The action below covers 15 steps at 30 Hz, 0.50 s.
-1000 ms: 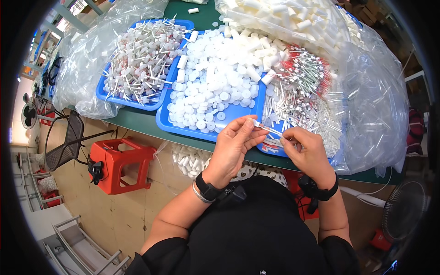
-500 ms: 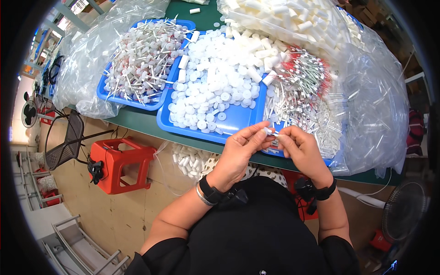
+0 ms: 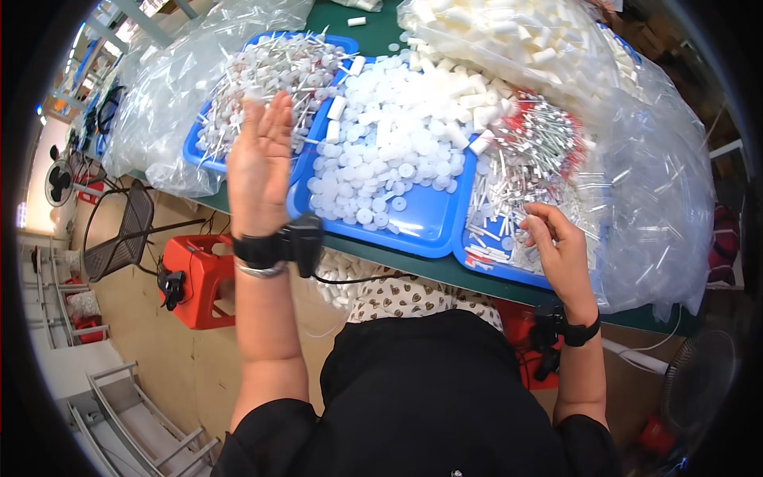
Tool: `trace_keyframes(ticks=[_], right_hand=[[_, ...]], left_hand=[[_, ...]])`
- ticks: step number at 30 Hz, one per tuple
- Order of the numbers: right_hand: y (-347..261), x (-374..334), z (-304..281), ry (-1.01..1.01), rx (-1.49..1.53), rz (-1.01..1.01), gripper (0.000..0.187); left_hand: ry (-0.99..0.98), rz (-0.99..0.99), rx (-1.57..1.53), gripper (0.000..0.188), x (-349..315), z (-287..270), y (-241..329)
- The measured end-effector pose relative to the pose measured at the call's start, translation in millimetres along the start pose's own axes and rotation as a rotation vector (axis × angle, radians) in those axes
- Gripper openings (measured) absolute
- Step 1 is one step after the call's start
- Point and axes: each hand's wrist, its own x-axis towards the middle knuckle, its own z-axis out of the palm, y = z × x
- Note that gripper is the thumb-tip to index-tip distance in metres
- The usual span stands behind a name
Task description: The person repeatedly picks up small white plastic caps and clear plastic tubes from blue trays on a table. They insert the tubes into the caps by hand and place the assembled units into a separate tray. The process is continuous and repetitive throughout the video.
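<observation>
My left hand (image 3: 261,163) is raised over the left blue tray (image 3: 191,151), which is heaped with white stems fitted with translucent discs. Its fingers are stretched out and a little blurred; I see nothing held in them. My right hand (image 3: 563,254) hovers over the front of the right blue tray (image 3: 509,274), fingers loosely bent, thumb and forefinger apart. Below it lie loose thin white sticks (image 3: 497,230), with a bundle of red-and-white wired pieces (image 3: 544,135) behind them. Between the hands, the middle blue tray (image 3: 421,222) holds many translucent discs (image 3: 358,171).
White foam-like cylinders (image 3: 509,36) fill a clear bag at the back. Crumpled clear plastic bags (image 3: 660,191) flank the trays on the green table (image 3: 381,253). A red stool (image 3: 195,278) and a mesh chair (image 3: 119,238) stand at left, a fan (image 3: 699,374) at lower right.
Both hands were together at the middle tray's front right corner, pinching a small white piece. They have parted: the left swung far left and opened, the right shifted slightly right.
</observation>
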Motion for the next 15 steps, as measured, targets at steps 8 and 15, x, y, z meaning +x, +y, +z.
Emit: trace_keyframes(ticks=[8,15], right_hand=[[6,15,11,-0.015,-0.570,-0.391,0.018],[17,27,17,-0.085,-0.878,-0.437,0.022]], left_hand=[[-0.514,0.011,1.006,0.025,-64,10,-56],[-1.002,0.480,1.589,0.019,-85,11,-63]])
